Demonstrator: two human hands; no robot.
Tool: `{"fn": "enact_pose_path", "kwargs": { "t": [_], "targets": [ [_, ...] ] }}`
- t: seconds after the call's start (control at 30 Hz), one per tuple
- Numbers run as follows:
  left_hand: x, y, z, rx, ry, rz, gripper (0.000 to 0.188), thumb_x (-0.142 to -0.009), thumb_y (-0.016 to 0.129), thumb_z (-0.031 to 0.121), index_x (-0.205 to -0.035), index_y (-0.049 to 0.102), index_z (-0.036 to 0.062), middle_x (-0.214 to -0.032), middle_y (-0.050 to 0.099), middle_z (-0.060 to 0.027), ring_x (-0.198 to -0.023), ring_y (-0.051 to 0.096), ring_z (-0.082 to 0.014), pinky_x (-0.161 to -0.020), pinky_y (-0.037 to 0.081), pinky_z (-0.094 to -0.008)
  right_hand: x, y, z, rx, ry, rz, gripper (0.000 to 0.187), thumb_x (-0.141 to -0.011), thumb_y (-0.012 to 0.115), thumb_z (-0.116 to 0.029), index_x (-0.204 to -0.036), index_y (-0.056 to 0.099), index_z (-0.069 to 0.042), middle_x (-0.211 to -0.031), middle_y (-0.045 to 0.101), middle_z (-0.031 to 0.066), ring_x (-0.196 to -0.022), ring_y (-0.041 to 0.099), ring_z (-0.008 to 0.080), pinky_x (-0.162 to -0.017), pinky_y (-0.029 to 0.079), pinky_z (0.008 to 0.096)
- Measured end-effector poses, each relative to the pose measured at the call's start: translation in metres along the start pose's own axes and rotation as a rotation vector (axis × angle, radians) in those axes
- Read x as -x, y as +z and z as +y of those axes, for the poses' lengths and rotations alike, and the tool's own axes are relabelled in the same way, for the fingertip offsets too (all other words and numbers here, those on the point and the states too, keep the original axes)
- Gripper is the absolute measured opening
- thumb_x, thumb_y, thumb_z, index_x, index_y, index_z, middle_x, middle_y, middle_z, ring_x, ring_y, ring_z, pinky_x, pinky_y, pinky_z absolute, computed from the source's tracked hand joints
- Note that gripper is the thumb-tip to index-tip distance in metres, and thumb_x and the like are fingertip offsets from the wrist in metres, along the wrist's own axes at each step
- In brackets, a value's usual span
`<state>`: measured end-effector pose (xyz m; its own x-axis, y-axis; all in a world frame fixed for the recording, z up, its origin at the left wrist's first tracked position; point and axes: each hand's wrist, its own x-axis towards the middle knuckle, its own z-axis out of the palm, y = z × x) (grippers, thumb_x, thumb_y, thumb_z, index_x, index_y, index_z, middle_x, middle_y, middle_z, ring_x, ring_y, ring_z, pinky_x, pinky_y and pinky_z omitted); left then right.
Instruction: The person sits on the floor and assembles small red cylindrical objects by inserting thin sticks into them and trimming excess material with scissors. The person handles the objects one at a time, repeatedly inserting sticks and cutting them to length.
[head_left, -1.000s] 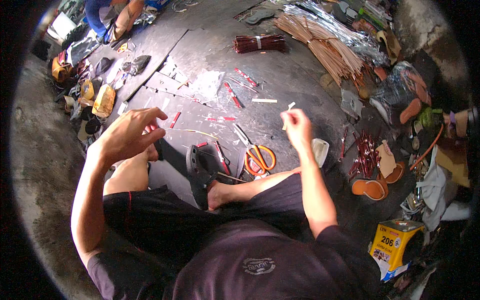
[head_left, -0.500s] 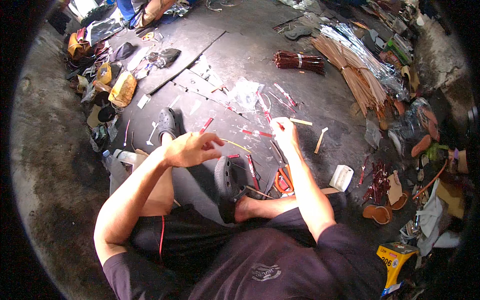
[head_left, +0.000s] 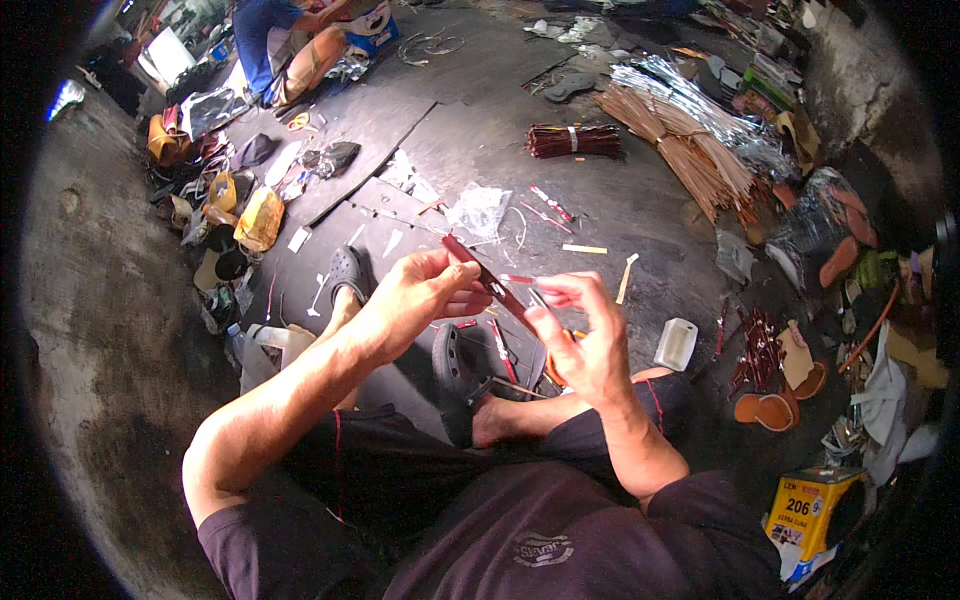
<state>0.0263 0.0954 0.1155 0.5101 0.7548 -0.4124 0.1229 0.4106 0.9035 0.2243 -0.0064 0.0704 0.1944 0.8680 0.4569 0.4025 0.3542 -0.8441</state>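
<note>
Between the two grips, raised above the floor (head_left: 480,115), a glossy dark red strip (head_left: 489,282) is held aslant, its far end to the left and its near end to the right. The left grip (head_left: 415,297) is closed on the far portion, thumb uppermost. The right grip (head_left: 592,338) pinches the near end between thumb and fingers. A shorter red piece (head_left: 518,280) shows at the right fingertips; whether it is joined to the strip cannot be told.

Change over the last half second: the left grip, which was apart from the strip with its fingers loosely spread, has taken hold of it. The right grip, which was extended forward at the strip, has drawn back. Judged effect: the strip is now supported at two points, so its angle can be controlled from both ends.

Below the right grip, and partly hidden by it, are orange-handled scissors (head_left: 553,368). Below the gap between the grips, loose red strips (head_left: 503,350) lie near a dark grey clog (head_left: 453,362). Beyond the grips are a clear plastic sheet (head_left: 478,210), a flat pale strip (head_left: 584,248) and, farther out, a banded dark red bundle (head_left: 575,140). To the right of the right grip are a white tray (head_left: 677,345), then a dark red pile (head_left: 758,360) and brown sandals (head_left: 765,411).
</note>
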Motion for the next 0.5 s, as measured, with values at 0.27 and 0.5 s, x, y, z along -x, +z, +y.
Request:
{"fn": "enact_pose_path", "kwargs": {
  "t": [0.27,0.5],
  "targets": [
    [0.002,-0.008,0.01,-0.183,0.189,0.204,0.029,-0.1,0.055,0.023,-0.115,0.056,-0.001,-0.11,0.066,-0.016,-0.097,0.068,-0.0243,-0.089,0.055,-0.0383,-0.012,-0.021,0.098,-0.172,0.323,0.196,0.025,-0.096,0.064,-0.027,-0.107,0.065,-0.004,-0.093,0.068,0.0045,-0.086,0.063,0.0131,-0.08,0.05,0.0291],
    [-0.023,-0.055,0.007,-0.199,0.334,0.241,0.034,-0.101,0.053,0.025,-0.128,0.056,0.0053,-0.114,0.062,-0.0086,-0.099,0.063,-0.0172,-0.093,0.052,-0.0355,0.083,0.003,0.215,0.059,0.654,-0.07,0.013,-0.095,0.063,-0.014,-0.1,0.065,-0.002,-0.086,0.066,0.0019,-0.078,0.062,0.0097,-0.071,0.052,0.0253]
  ]
}}
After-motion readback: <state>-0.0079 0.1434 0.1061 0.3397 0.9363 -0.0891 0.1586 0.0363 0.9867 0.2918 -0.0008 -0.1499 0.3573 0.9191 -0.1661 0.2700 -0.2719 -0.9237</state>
